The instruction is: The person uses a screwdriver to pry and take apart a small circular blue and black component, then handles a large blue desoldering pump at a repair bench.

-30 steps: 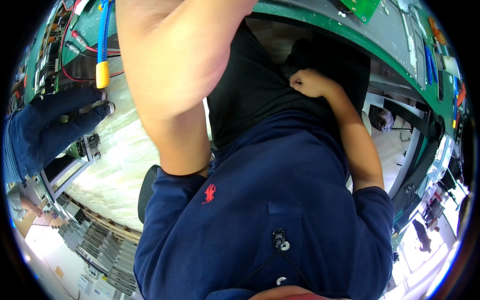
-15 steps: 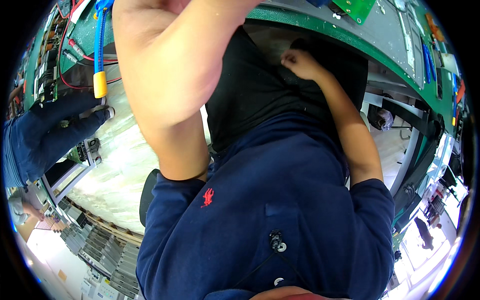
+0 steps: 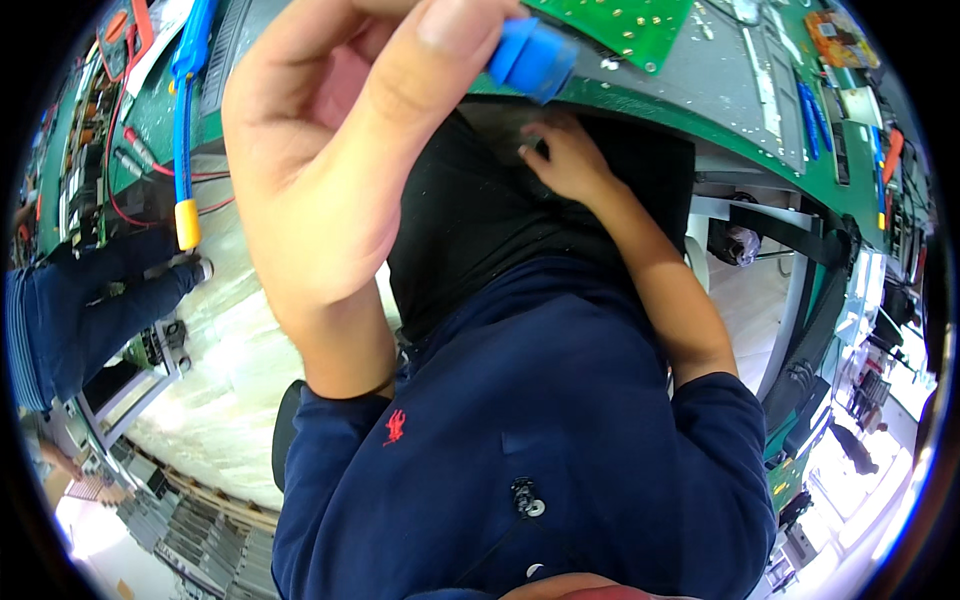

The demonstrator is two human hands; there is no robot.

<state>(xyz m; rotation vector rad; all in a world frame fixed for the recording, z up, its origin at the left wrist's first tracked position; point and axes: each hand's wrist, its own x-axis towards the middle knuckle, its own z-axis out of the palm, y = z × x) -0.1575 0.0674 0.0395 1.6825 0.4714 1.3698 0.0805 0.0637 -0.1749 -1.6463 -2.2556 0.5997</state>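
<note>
My left hand (image 3: 370, 130) is raised large at the top of the head view, thumb and fingers pinching a small blocky blue piece (image 3: 535, 60) whose exact kind I cannot make out. The piece is held in front of the bench edge, beside a green circuit board (image 3: 625, 25) with solder points that lies on the bench. Low over my lap, close to the black trousers (image 3: 480, 220), is my right hand (image 3: 572, 160). Its fingers are loosely bent and apart, with nothing visible in them.
The bench has a green edge (image 3: 720, 130). A blue cable with a yellow end (image 3: 187, 225) hangs at the left, near red and black test leads (image 3: 137, 145). Blue-handled tools (image 3: 812, 120) and an orange packet (image 3: 840, 42) lie at the right. Another person's legs (image 3: 110, 310) show far left.
My left hand has come down into view with the blue piece in its fingers. My right hand has shifted slightly left and its fingers have spread. The whole view has tilted a little.
</note>
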